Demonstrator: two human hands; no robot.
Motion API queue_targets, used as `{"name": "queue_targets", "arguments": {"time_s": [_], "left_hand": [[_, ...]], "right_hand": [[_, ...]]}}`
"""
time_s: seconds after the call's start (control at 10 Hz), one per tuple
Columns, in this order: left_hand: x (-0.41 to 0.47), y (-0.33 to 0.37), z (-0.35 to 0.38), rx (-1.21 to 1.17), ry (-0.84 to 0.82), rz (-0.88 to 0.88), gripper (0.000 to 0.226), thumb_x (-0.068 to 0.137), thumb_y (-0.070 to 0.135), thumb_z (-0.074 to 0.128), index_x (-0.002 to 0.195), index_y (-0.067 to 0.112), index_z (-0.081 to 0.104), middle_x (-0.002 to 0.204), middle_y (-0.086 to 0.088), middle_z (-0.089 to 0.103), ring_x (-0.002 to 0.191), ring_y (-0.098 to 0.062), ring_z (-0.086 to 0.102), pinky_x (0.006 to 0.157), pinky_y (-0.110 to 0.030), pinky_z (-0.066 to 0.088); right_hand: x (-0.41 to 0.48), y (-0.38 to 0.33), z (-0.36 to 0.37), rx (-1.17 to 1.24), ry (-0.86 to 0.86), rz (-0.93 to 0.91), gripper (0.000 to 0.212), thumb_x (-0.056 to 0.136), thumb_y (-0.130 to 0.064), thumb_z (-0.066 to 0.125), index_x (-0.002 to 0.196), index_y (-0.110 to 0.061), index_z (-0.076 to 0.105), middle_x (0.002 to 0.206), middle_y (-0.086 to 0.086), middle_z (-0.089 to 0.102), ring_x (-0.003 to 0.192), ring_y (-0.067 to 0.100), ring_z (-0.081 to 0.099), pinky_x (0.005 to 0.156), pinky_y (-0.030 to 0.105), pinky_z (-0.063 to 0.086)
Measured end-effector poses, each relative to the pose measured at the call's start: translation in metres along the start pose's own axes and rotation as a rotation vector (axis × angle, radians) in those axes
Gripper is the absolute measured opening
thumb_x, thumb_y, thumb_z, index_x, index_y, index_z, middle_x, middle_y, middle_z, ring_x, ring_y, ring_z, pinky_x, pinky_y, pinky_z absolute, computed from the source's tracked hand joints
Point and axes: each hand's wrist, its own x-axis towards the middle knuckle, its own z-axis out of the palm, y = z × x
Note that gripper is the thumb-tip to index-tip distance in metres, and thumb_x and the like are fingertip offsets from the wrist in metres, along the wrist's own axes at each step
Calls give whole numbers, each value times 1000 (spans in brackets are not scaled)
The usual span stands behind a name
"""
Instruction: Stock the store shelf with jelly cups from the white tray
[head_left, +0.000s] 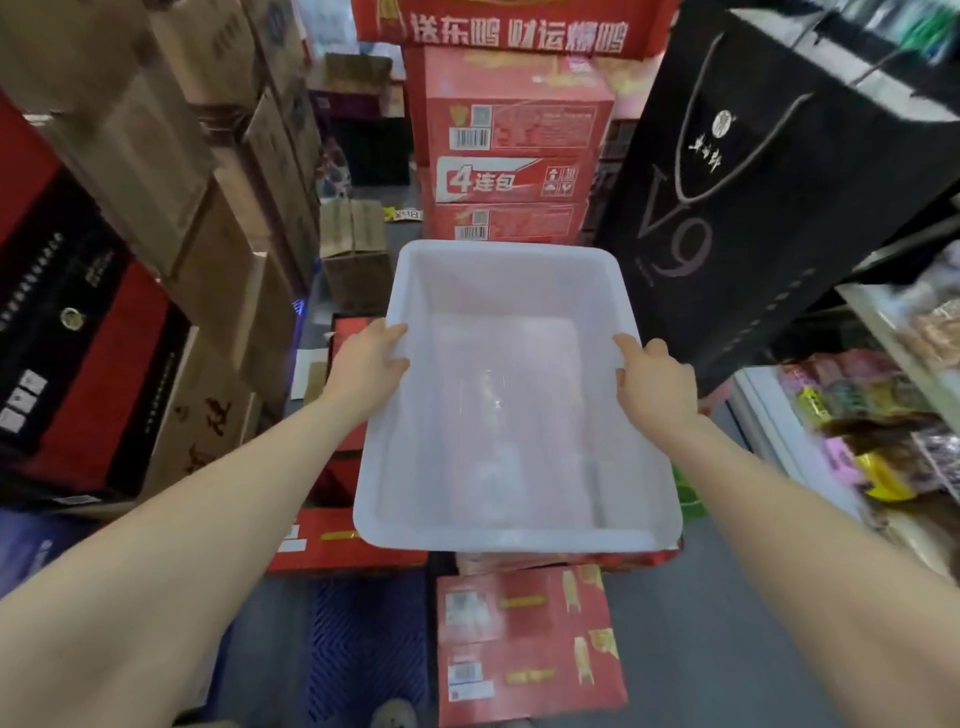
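Observation:
A white plastic tray (506, 249) fills the middle of the head view, held above red cartons. No jelly cups show inside it; only its pale bottom is visible. My left hand (366, 364) grips the tray's left rim, thumb over the edge. On the opposite rim my right hand (654, 382) holds on the same way, fingers curled under. The store shelf (883, 332) with bagged snacks runs along the right edge.
Red cartons (511, 135) are stacked straight ahead and more lie on the floor below the tray. Brown cardboard boxes (171, 171) pile up on the left. A large black paper bag (779, 192) hangs at the upper right, close to the tray's far corner.

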Motion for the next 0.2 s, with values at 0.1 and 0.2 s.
{"name": "queue_targets", "arguments": {"time_s": [0.1, 0.2], "left_hand": [[-2, -2, -4, 90, -41, 35, 54, 93, 21, 61, 144, 12, 45, 142, -13, 47, 118, -34, 53, 102, -41, 40], [-10, 7, -16, 241, -37, 105, 55, 92, 28, 62, 142, 11, 46, 136, -13, 51, 119, -35, 50, 101, -41, 40]], "right_hand": [[-5, -5, -12, -134, -25, -15, 48, 99, -27, 47, 145, -22, 32, 111, 10, 50, 86, 24, 49, 77, 39, 38], [-12, -12, -29, -242, 76, -113, 48, 97, -33, 50, 142, -23, 36, 120, 10, 50, 103, 28, 51, 87, 43, 41]]}}
